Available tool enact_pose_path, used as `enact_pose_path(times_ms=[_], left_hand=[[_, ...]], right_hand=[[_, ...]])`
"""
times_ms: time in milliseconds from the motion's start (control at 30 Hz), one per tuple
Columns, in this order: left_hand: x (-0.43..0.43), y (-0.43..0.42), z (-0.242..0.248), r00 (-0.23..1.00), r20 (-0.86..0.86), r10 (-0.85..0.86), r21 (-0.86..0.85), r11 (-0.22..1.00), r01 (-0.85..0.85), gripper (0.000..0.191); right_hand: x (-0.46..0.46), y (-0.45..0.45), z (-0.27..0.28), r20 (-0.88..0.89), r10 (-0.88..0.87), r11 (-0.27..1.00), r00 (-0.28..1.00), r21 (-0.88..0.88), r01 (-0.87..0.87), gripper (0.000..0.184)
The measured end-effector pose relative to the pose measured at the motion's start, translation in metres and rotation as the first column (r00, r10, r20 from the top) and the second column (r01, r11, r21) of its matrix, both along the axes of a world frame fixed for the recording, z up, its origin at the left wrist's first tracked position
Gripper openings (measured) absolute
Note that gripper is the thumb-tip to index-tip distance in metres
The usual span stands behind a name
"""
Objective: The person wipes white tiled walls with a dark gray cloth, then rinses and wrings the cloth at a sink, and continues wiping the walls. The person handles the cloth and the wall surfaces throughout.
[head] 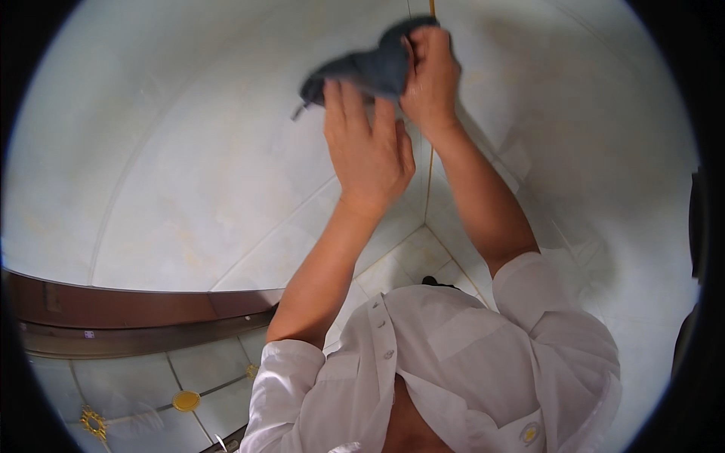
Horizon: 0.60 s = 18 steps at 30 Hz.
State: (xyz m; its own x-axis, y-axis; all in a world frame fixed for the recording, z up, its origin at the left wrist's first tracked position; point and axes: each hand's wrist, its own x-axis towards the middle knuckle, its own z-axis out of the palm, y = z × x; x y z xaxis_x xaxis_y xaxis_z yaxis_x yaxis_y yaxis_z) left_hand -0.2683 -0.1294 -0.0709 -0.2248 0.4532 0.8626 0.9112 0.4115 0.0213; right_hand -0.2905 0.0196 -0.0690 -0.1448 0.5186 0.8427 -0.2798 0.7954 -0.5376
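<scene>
A dark blue-grey cloth (362, 71), bunched and slightly blurred, is up in front of the pale marbled tile wall (226, 170). My right hand (433, 79) grips its right end, fingers curled in. Just below the cloth's lower left part is my left hand (368, 147), back towards me and fingers spread, the blurred fingertips at the cloth's edge. A short strip or loop (298, 111) hangs from the cloth's left tip. How firmly the left fingertips touch the cloth cannot be told.
Two tiled walls meet in a corner (426, 209) above the tiled floor (422, 252). A dark shoe tip (436, 281) shows past my white shirt (453, 351). At lower left are a brown door-like panel (124, 303) and tiles with gold ornaments (186, 401). Dark objects stand at the right rim.
</scene>
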Motion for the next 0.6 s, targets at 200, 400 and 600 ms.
enact_pose_path(times_ms=[200,400,600], left_hand=[[0.018,-0.024,-0.122,0.977,0.210,0.029,-0.179,0.984,0.009,0.050],[0.026,-0.051,-0.219,0.929,0.363,0.068,-0.347,0.935,0.067,0.052],[0.055,-0.050,-0.261,0.817,0.501,0.287,-0.501,0.866,0.003,0.069]], right_hand=[[0.016,-0.015,-0.141,0.210,0.222,0.915,0.952,-0.382,-0.129,0.011],[0.012,-0.026,-0.273,-0.537,0.244,-0.073,0.807,-0.840,-0.537,0.014],[0.030,-0.036,-0.335,0.665,0.337,0.781,0.666,-0.593,0.196,0.016]])
